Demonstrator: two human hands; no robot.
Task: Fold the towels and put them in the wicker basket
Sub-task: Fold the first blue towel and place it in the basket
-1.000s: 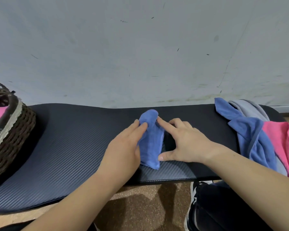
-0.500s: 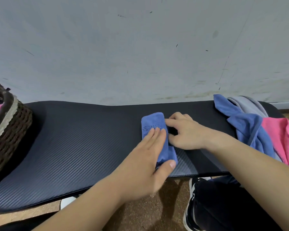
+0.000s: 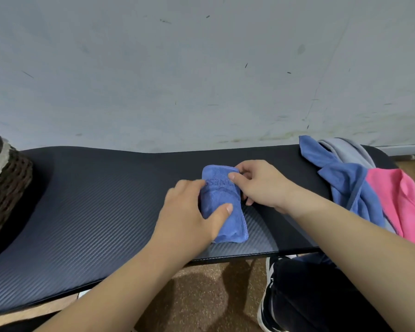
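Narrowly folded blue towel [image 3: 221,195], lettering on top; left hand [image 3: 187,213], right hand [image 3: 261,185] gripping its sides

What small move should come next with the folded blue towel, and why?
Probably lift the blue towel toward the wicker basket at left: it lies compactly folded on the mat, the left hand grips its side and the right hand pinches its far corner.

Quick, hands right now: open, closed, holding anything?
Left hand: closed on the folded blue towel, thumb on top, fingers over its left edge.
Right hand: closed on the same towel, thumb on top at its far right edge.
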